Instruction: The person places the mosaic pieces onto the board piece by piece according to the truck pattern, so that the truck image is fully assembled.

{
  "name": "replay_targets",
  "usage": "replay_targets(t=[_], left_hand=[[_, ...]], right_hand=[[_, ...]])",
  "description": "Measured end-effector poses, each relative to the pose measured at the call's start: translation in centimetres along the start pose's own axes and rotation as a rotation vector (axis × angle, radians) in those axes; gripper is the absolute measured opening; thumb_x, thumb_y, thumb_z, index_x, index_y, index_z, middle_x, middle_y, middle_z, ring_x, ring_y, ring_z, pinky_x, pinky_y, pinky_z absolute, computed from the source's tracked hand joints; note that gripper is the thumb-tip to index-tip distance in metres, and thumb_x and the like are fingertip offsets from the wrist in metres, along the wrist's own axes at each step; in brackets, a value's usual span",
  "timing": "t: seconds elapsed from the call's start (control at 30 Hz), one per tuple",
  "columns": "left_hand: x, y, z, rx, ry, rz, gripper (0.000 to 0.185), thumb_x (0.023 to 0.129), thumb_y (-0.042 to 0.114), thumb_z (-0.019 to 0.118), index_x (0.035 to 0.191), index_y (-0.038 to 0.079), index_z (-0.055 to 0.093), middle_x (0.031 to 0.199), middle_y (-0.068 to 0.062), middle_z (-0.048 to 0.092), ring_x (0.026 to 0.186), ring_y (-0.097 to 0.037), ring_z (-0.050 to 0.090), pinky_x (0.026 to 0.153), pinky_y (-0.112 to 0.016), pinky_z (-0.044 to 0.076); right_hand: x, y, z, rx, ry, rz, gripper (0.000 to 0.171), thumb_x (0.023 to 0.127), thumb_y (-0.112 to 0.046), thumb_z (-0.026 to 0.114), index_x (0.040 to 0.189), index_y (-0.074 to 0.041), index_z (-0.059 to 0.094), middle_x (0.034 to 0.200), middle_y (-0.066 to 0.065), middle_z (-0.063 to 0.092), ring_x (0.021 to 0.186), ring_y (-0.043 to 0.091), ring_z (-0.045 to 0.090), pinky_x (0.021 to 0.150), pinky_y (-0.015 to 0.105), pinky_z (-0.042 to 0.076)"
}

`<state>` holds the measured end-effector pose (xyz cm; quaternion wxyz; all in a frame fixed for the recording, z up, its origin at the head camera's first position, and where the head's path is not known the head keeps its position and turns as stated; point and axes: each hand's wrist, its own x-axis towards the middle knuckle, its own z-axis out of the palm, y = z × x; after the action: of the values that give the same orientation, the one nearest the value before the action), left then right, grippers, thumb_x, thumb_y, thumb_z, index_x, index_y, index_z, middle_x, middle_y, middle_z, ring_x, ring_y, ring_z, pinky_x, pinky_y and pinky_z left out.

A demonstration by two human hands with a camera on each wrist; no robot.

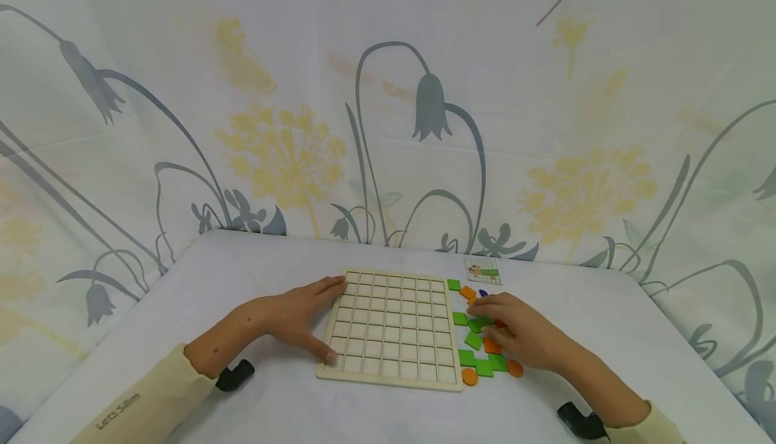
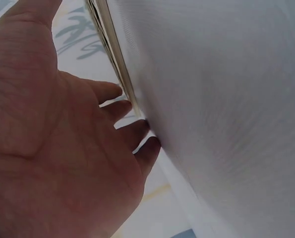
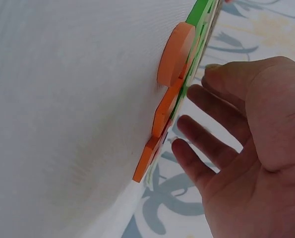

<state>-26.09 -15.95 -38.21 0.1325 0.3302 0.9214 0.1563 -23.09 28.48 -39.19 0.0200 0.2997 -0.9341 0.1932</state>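
Left hand (image 1: 303, 319): we rest it flat, fingers wide, against the grid board (image 1: 394, 327) left edge.
Right hand (image 1: 521, 336): we spread it over tiles (image 1: 483, 363) right of the board.

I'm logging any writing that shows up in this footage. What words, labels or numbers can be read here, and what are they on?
"Lecs Slim", roughly, small and slanted: on the left sleeve, read with some doubt.
Small card beyond the pieces: a printed picture, any text too small to read.
Wooden grid board and coloured pieces: no writing visible.
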Motion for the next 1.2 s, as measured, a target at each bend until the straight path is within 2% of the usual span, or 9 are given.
replay_targets(t=[0.13, 0.4, 0.77, 1.0, 1.2], left_hand=[[-0.09, -0.01, 0.07, 0.020, -0.026, -0.004, 0.133, 0.076, 0.070, 0.086, 0.169, 0.003, 0.018, 0.178, -0.015, 0.011, 0.162, -0.039, 0.017, 0.125, -0.061, 0.027], [-0.53, -0.02, -0.04, 0.050, -0.099, -0.029, 0.141, 0.073, 0.072, 0.087, 0.171, 0.007, 0.009, 0.180, -0.009, 0.000, 0.165, -0.036, 0.002, 0.128, -0.065, 0.008], [-0.40, 0.29, 0.07, 0.073, -0.105, -0.059, 0.143, 0.072, 0.075, 0.086, 0.172, 0.011, 0.006, 0.180, -0.006, -0.002, 0.165, -0.034, 0.001, 0.121, -0.077, 0.007], [-0.27, 0.32, 0.07, 0.077, -0.104, -0.063, 0.142, 0.072, 0.074, 0.086, 0.172, 0.010, 0.008, 0.180, -0.007, 0.000, 0.165, -0.034, 0.002, 0.121, -0.078, 0.008], [-0.24, 0.22, 0.08, 0.073, -0.103, -0.060, 0.142, 0.072, 0.073, 0.087, 0.172, 0.010, 0.008, 0.180, -0.007, 0.000, 0.165, -0.035, 0.002, 0.120, -0.079, 0.007]], right_hand=[[-0.04, 0.15, 0.26, -0.005, 0.005, -0.032, 0.033, 0.100, -0.003, 0.070, 0.131, -0.014, 0.074, 0.137, -0.002, 0.068, 0.132, 0.028, 0.060, 0.108, 0.051, 0.051], [-0.10, 0.13, 0.40, -0.025, 0.015, -0.067, 0.031, 0.097, 0.000, 0.073, 0.125, -0.014, 0.077, 0.133, -0.004, 0.068, 0.126, 0.025, 0.062, 0.104, 0.046, 0.054], [-0.06, -0.34, 0.17, -0.042, 0.029, -0.095, 0.030, 0.094, 0.001, 0.076, 0.118, -0.017, 0.079, 0.124, -0.007, 0.066, 0.115, 0.019, 0.061, 0.099, 0.042, 0.055], [-0.01, -0.46, 0.13, -0.018, -0.004, -0.030, 0.027, 0.095, -0.005, 0.079, 0.118, -0.018, 0.077, 0.119, -0.007, 0.062, 0.111, 0.016, 0.054, 0.097, 0.038, 0.054], [0.12, -0.56, 0.10, -0.021, -0.022, 0.005, 0.024, 0.095, -0.005, 0.079, 0.113, -0.019, 0.073, 0.115, -0.007, 0.060, 0.112, 0.017, 0.053, 0.098, 0.040, 0.054]])
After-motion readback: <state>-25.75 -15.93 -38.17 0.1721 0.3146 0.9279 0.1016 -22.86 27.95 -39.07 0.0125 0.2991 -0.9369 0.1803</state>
